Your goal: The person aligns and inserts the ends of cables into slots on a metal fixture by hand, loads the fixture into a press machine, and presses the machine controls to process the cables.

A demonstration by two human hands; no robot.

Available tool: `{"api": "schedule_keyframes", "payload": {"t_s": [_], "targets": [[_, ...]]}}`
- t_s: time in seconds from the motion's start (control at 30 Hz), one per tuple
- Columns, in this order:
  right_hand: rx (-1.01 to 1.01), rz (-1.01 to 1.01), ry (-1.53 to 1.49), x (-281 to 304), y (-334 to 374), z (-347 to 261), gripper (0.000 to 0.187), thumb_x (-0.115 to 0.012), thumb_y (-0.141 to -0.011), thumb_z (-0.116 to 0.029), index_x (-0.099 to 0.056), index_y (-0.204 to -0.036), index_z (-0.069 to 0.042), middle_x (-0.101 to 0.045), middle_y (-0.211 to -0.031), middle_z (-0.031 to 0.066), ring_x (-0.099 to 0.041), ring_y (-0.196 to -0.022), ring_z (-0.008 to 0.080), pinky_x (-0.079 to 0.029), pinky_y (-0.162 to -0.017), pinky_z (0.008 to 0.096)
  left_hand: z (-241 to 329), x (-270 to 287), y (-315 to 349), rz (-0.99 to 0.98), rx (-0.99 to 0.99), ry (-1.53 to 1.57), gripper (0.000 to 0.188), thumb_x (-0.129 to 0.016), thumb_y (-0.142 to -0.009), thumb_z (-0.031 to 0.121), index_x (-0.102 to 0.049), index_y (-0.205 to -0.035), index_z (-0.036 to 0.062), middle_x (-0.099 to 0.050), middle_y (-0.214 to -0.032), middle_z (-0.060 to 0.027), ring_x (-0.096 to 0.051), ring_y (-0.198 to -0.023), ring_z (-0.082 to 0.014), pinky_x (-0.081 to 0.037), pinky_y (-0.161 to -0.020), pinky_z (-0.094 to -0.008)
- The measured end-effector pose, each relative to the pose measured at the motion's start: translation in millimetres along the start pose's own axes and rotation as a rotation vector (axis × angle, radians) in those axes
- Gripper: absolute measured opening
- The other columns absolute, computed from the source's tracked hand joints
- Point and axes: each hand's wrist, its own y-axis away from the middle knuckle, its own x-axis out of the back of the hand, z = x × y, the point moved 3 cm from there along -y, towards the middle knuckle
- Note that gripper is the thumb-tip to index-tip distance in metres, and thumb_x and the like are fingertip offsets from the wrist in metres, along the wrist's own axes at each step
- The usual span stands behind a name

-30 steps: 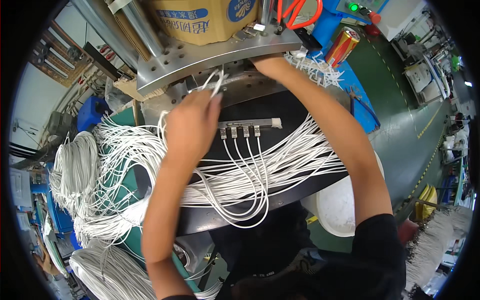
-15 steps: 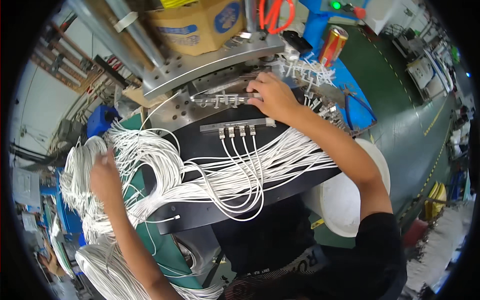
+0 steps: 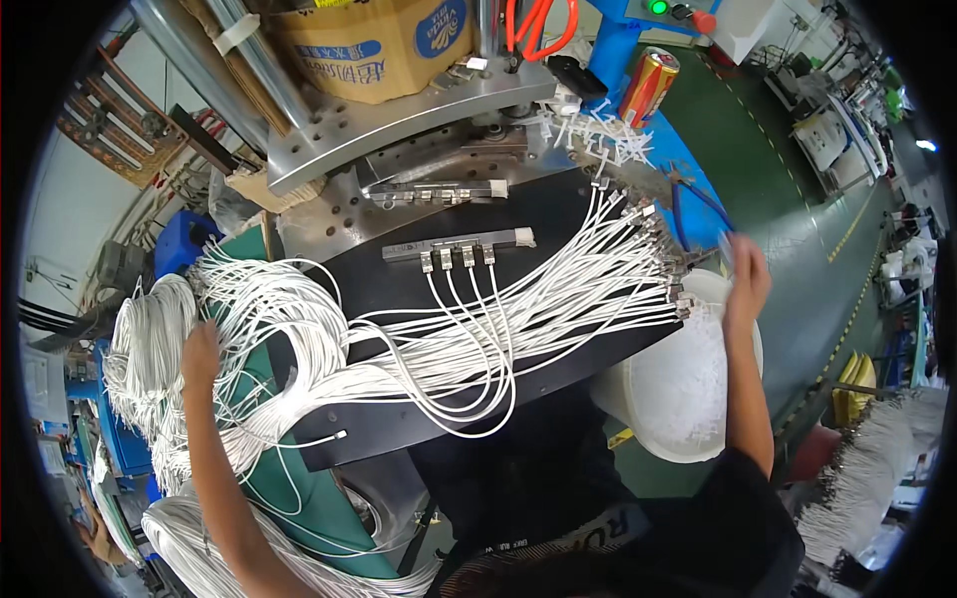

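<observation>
My left hand (image 3: pixel 200 357) is at the bundle of white cables (image 3: pixel 150 329) on the left; its fingers are mostly hidden. Out to the right, above a white bucket (image 3: pixel 683 389), my right hand (image 3: pixel 746 289) has its fingers drawn together around something small and pale, too blurred to name. A metal bar (image 3: pixel 459 245) lies on the black tabletop (image 3: pixel 389 429), with several cable connectors (image 3: pixel 469 257) lined up along its front edge. Behind it, on the steel press base, rests a second bar (image 3: pixel 439 191) with small metal pieces in it. Many white cables (image 3: pixel 558 299) fan across the table.
A pile of white plastic pieces (image 3: pixel 608 135), a red drink can (image 3: pixel 649 88) and blue-handled pliers (image 3: pixel 688 204) are at the back right. A cardboard box (image 3: pixel 374 55) and red-handled scissors (image 3: pixel 538 30) sit on the raised steel plate (image 3: pixel 399 125). Steel columns stand back left.
My right hand has left the rear bar and swung right, over the bucket. The white pieces that stood across that bar no longer show there. My left hand has shifted slightly lower.
</observation>
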Motion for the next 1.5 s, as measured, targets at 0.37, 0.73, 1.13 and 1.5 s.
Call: {"api": "schedule_keyframes", "payload": {"t_s": [0.37, 0.73, 1.13, 1.5], "targets": [[0.212, -0.425, 0.113, -115, 46, -102, 0.026, -0.063, -0.091, -0.019, -0.065, -0.112, -0.004, -0.066, -0.109, 0.0109, -0.06, -0.103, 0.0199, -0.045, -0.091, 0.0308, 314, 180, -30, 0.081, -0.493, 0.728, 0.032, -0.07, -0.082, 0.011, -0.057, -0.109, -0.0001, -0.061, -0.108, -0.0154, -0.061, -0.089, -0.031, -0.049, -0.076, -0.0358], [0.301, -1.061, 0.196, -250, 39, -105, 0.033, -0.075, -0.08, -0.034, -0.065, -0.093, -0.005, -0.06, -0.084, 0.0089, -0.056, -0.081, 0.0224, -0.045, -0.07, 0.0342, 373, 153, -51, -0.033, -0.201, 1.059, 0.039, -0.079, -0.075, 0.029, -0.062, -0.095, 0.0006, -0.062, -0.084, -0.0185, -0.062, -0.075, -0.0298, -0.048, -0.065, -0.0381], [0.457, -0.964, 0.203, -305, -41, -105, 0.042, -0.065, -0.085, -0.039, -0.062, -0.106, -0.002, -0.065, -0.108, 0.0159, -0.062, -0.094, 0.0348, -0.047, -0.081, 0.0443, 376, 159, -136, 0.464, -0.152, 0.875, 0.059, -0.075, -0.071, 0.056, -0.068, -0.096, 0.0035, -0.066, -0.101, -0.0133, -0.062, -0.095, -0.0287, -0.047, -0.085, -0.039], [0.768, -0.798, 0.189, -421, -48, -142, 0.03, -0.051, -0.091, -0.022, -0.06, -0.109, -0.001, -0.059, -0.113, 0.0243, -0.057, -0.106, 0.0354, -0.044, -0.093, 0.0437, 117, 19, -334, 0.734, -0.207, -0.135, 0.06, -0.045, -0.096, 0.048, -0.045, -0.137, 0.0041, -0.048, -0.137, -0.0199, -0.04, -0.131, -0.0359, -0.029, -0.11, -0.0416]]}}
